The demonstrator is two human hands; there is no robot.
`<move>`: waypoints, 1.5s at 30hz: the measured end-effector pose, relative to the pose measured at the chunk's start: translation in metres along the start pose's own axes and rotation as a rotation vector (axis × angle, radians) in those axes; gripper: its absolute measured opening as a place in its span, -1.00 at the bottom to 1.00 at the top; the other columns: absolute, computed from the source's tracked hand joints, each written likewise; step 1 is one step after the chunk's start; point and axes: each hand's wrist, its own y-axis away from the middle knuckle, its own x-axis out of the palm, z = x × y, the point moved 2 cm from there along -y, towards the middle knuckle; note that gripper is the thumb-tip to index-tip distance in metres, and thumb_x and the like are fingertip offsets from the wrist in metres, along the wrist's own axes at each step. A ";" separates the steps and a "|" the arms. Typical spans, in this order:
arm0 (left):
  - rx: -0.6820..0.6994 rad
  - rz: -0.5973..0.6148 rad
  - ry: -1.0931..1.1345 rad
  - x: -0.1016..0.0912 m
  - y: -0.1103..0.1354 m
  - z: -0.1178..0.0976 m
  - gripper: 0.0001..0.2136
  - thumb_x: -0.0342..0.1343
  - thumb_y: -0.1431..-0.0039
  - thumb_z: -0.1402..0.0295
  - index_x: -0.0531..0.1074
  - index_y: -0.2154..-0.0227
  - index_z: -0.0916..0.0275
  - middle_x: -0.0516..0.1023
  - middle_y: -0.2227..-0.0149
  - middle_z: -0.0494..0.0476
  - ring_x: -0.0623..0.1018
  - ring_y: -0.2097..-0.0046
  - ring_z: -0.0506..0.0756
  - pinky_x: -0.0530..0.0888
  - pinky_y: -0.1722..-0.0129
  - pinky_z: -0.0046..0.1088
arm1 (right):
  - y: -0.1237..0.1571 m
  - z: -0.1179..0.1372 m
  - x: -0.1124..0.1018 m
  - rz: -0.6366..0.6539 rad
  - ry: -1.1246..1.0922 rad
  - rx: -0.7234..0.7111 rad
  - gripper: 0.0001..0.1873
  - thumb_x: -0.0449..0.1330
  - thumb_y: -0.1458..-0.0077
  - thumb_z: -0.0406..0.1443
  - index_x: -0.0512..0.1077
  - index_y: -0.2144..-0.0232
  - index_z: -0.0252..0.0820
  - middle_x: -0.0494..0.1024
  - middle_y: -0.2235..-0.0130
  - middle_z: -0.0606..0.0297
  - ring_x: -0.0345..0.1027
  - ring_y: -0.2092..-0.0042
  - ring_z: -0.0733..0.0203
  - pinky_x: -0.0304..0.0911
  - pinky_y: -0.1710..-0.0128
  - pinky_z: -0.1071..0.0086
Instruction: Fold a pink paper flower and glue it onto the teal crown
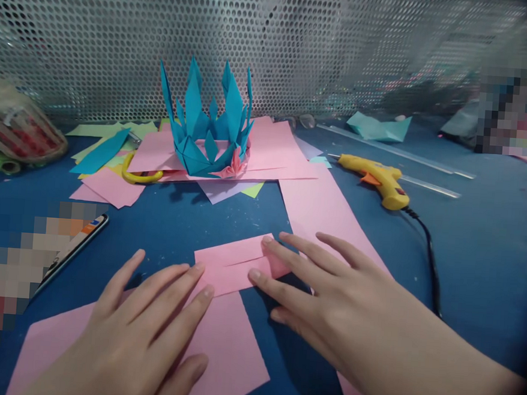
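A small folded pink paper (pixel 236 263) lies on the blue table between my hands, its two long edges folded in toward a middle seam. The fingertips of my left hand (pixel 146 328) press on its left end, with the fingers stretched out. My right hand (pixel 329 292) lies with spread fingers on its right end. Under my left hand is a larger pink sheet (pixel 234 364). A long pink strip of paper (pixel 330 208) runs beneath my right hand.
Behind stands a blue folded-paper crown (pixel 212 128) on pink sheets. A yellow glue gun (pixel 373 178) with a black cord lies at right, near clear glue sticks (pixel 402 150). At left are a phone (pixel 74 250), yellow scissors handles (pixel 141 176) and a jar (pixel 20 123). A perforated metal panel (pixel 121 37) closes the back.
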 end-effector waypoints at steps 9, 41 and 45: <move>0.031 -0.003 0.036 0.002 -0.002 0.001 -0.53 0.01 -0.19 0.34 0.28 -0.17 0.33 0.32 -0.27 0.20 0.29 -0.28 0.19 -0.11 -0.35 -0.27 | -0.016 -0.035 0.004 0.062 -0.404 0.115 -0.91 0.20 -0.20 -0.29 0.50 0.35 -0.15 0.54 0.27 0.22 0.43 0.25 0.14 0.35 0.24 0.23; 0.142 0.036 0.142 0.007 -0.006 0.002 -0.46 -0.06 -0.23 0.28 0.13 -0.29 0.17 0.31 -0.28 0.02 0.32 -0.28 0.10 0.08 -0.33 -0.30 | -0.009 -0.009 0.004 0.111 -0.682 0.245 -0.77 0.16 -0.19 -0.43 0.56 0.17 -0.11 0.61 0.33 0.33 0.47 0.33 0.30 0.35 0.35 0.50; 0.083 0.008 0.182 0.008 -0.006 -0.001 -0.48 -0.15 -0.28 0.25 0.10 -0.29 0.20 0.30 -0.28 -0.02 0.20 -0.34 0.08 -0.12 -0.36 -0.28 | -0.008 -0.008 0.006 0.087 -0.636 0.219 -0.80 0.16 -0.20 -0.42 0.56 0.21 -0.13 0.57 0.39 0.32 0.44 0.37 0.30 0.33 0.39 0.50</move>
